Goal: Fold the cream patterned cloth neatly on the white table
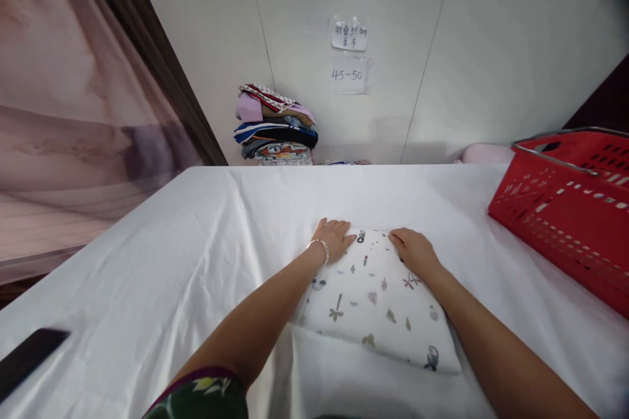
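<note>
A white folded cloth (pixel 378 301) printed with small plants, leaves and insects lies on the white-covered table in front of me. My left hand (pixel 334 239) rests on its far left corner with the fingers spread flat, a bracelet (pixel 319 249) around the wrist. On the far right corner lies my right hand (pixel 415 252), palm down, its fingers stretched along the cloth's edge and the thumb partly hidden. The cloth's near edge slants towards me on the right, and a fold shows along it.
A red perforated basket (pixel 555 216) with a metal handle stands at the right. Beyond the far edge is a stack of folded fabrics (pixel 278 127). A dark flat object (pixel 32 357) lies at the near left. Pink curtains (pixel 73 111) hang left; paper notes (pixel 350 72) are on the wall.
</note>
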Available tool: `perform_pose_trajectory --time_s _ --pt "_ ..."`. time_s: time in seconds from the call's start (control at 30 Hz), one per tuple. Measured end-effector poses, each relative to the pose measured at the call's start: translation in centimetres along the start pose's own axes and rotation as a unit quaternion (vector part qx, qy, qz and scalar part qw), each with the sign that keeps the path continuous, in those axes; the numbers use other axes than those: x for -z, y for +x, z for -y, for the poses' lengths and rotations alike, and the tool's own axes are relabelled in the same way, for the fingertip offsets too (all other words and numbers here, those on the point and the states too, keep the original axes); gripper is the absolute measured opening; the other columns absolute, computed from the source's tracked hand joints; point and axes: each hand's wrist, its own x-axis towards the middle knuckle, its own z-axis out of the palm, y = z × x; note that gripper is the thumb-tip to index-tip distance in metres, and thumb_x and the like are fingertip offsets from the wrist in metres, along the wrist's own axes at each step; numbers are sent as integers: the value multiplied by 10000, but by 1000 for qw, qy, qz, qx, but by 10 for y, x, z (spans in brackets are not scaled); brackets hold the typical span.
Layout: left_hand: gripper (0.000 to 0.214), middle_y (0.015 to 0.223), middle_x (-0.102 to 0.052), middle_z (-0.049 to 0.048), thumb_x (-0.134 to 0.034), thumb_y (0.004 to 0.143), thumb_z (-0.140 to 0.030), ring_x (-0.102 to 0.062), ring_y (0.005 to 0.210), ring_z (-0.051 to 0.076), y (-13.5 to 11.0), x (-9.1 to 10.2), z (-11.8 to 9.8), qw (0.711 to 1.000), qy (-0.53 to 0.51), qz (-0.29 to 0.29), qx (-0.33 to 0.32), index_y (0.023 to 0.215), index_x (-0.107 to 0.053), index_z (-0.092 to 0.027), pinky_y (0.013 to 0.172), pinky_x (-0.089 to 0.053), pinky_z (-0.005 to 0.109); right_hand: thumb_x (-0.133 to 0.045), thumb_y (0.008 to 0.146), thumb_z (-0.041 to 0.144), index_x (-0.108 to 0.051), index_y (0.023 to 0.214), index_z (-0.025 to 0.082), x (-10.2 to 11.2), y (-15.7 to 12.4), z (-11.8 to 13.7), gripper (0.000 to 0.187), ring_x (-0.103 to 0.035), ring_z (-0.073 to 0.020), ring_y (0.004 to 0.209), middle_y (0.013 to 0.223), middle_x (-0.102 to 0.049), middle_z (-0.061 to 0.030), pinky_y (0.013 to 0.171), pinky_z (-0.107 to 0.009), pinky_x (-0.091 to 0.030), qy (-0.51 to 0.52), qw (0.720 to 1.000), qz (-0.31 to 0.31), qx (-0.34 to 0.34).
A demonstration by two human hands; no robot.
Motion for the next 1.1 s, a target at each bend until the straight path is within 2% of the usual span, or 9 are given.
perform_pose_trajectory --time_s 0.13,0.2,0.3,0.37,0.5,0.7,0.87,1.0,1.1 --pt "458 1285 -507 30 -279 886 -485 -386 1210 216 2 -3 4 1000 3 -6 3 1251 -449 -268 1072 -99 430 -297 905 312 -621 952 215 6 1 4 341 -578 -196 863 942 -655 -55 775 -325 -405 -10 1000 28 2" --pt "467 1282 -510 35 -272 885 -486 -387 1208 222 2 -3 4 1000 7 -11 0 1257 -446 -263 1067 -104 439 -329 896 315 -571 1097 201 13 0 12 335 -538 -229 1022 1101 -616 -87 877 -378 -376 -27 999 28 15" --pt "473 1288 -506 37 -273 882 -495 -384 1212 223 2 -5 4 1000 6 -17 0 1257 -447 -265 1066 -105 440 -369 887 384 -352 1337 203 20 -6 27 485 -294 -260 1289 1390 -384 -101 1024 -462 -225 -51 996 -10 68" --pt "468 1292 -505 33 -282 880 -497 -380 1218 216 2 -5 4 1000 4 -17 3 1253 -450 -271 1068 -103 429 -354 884 463 -261 1386 210 16 -11 32 571 -194 -253 1337 1447 -286 -91 1054 -474 -166 -58 993 1 99" --pt "469 1307 -493 28 -284 880 -494 -370 1231 207 1 -6 3 1000 8 -15 6 1263 -436 -270 1072 -102 419 -292 875 548 -314 1369 204 -4 -16 27 603 -212 -262 1333 1439 -303 -94 1055 -495 -171 -68 992 69 86" --pt "480 1355 -438 60 -317 878 -453 -330 1270 208 0 5 4 997 -39 -50 35 1294 -393 -228 1081 -107 439 -304 879 527 -362 1346 217 -5 -18 17 564 -197 -254 1339 1442 -296 -93 1064 -496 -166 -61 992 74 77" --pt "510 1320 -459 137 -447 824 -395 -435 1198 245 -33 22 25 969 -97 -84 212 1271 -409 -153 970 -343 362 -388 856 471 -411 1314 166 -1 -55 -10 551 -186 -279 1339 1444 -276 -132 1052 -483 -234 20 999 -18 -43" --pt "572 1065 -631 97 -434 808 -499 -599 950 222 -78 24 31 952 -152 -53 259 1270 -404 -164 803 -444 306 -475 806 507 -370 1344 211 0 -95 -19 624 -403 -286 1235 1378 -396 -132 964 -437 -398 217 951 -57 -212" --pt "574 987 -654 84 -437 793 -537 -601 937 238 -99 22 25 948 -165 -32 270 1245 -429 -184 763 -443 306 -560 755 491 -344 1361 266 6 -112 -6 682 -478 -288 1171 1301 -495 -106 930 -442 -428 282 929 -35 -237"
